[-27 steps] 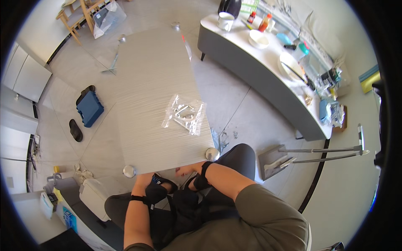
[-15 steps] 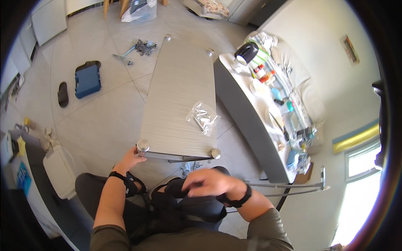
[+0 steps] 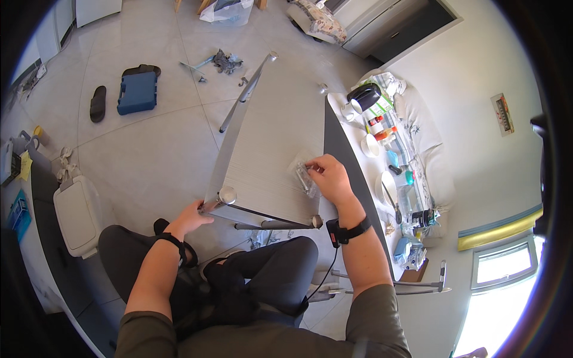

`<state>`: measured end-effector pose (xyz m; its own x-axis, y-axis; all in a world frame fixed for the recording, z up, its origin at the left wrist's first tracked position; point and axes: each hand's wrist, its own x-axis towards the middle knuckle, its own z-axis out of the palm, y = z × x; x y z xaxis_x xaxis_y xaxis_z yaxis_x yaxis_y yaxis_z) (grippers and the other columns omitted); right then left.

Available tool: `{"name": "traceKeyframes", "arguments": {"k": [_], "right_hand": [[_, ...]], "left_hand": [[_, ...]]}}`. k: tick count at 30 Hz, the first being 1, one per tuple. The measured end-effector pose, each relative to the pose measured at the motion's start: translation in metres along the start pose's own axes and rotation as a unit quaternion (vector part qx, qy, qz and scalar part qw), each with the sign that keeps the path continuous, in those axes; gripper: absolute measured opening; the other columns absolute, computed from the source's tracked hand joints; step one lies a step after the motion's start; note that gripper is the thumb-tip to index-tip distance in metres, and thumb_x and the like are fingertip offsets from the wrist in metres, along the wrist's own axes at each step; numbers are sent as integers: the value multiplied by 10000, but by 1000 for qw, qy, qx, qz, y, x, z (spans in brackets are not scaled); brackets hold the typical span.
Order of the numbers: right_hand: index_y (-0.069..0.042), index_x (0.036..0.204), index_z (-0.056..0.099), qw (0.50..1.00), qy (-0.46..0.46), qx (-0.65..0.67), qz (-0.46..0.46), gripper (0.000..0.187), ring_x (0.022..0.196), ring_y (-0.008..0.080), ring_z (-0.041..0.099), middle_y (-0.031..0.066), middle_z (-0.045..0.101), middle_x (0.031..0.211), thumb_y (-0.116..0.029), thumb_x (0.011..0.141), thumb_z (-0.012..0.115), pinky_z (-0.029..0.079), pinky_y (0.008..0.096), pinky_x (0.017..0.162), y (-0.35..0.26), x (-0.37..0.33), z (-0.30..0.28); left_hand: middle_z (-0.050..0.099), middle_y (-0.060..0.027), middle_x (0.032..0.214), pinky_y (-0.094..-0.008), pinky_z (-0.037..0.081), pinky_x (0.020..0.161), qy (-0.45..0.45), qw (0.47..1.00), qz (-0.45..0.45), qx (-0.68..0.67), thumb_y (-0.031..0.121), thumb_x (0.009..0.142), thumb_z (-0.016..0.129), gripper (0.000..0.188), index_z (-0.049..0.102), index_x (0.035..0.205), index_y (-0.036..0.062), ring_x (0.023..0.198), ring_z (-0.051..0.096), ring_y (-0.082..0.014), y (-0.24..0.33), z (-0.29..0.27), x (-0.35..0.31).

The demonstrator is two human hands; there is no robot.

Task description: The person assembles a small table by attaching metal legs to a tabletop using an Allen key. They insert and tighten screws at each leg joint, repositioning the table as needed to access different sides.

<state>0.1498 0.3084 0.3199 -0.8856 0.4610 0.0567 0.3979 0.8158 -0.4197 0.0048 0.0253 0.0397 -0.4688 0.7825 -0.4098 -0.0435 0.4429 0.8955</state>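
A shelf unit with a grey wood-grain panel and round metal post ends stands before my crossed legs. My left hand is closed around the post at its near left corner, just below the silver cap. On the panel, toward its right edge, lies a clear plastic bag with small metal parts inside. The fingertips of my right hand pinch the upper edge of this bag. Exactly which parts are in it is too small to tell.
A cluttered white side table with bowls, bottles and a black kettle runs along the right. On the floor at left are a blue tool case and a dark slipper. A white lidded bin stands near left.
My right hand has moved forward from above my lap to the plastic bag and taken hold of its edge. The unit now looks turned, showing its left side posts; my left hand stays at the corner.
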Motion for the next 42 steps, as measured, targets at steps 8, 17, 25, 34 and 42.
{"name": "traceKeyframes", "arguments": {"k": [8, 17, 25, 34, 42], "right_hand": [[-5, 859, 554, 994, 32, -80, -64, 103, 782, 316, 558, 125, 570, 800, -86, 801, 579, 455, 381, 728, 2, 3, 1], [-9, 980, 591, 976, 181, 106, 49, 147, 757, 168, 564, 94, 605, 837, -74, 864, 527, 455, 270, 704, 17, -36, -21], [-31, 930, 489, 753, 314, 528, 235, 158, 723, 140, 533, 51, 557, 729, -176, 952, 430, 421, 267, 677, 38, -114, 57], [-68, 968, 547, 541, 321, 724, 283, 175, 719, 98, 488, 4, 556, 835, -183, 948, 417, 385, 239, 629, 17, -113, 134], [-96, 906, 559, 478, 360, 751, 279, 143, 637, 67, 443, -36, 534, 759, -188, 925, 452, 361, 214, 570, 8, -105, 133]], "left_hand": [[514, -176, 1244, -366, 370, 985, 18, 1000, 17, 3, 166, 661, 766, 753, 387, 1293, 8, 1172, 481, -299, -19, 8, 14], [403, -208, 1354, -406, 337, 1024, -6, 1000, 28, 7, 167, 637, 763, 934, 247, 1402, 21, 1272, 375, -336, -10, -6, 4], [430, -148, 1331, -391, 270, 1063, -1, 968, 248, -35, 375, 648, 803, 931, 329, 1354, -3, 1281, 358, -264, 73, -29, -38], [545, -74, 1096, -351, 367, 887, 2, 902, 355, -245, 577, 924, 310, 639, 495, 1158, 12, 999, 494, -174, 92, -11, -22], [554, 11, 825, -273, 377, 729, 120, 889, 206, -391, 531, 923, 395, 450, 560, 884, 114, 788, 493, -113, 131, 5, -36]]}}
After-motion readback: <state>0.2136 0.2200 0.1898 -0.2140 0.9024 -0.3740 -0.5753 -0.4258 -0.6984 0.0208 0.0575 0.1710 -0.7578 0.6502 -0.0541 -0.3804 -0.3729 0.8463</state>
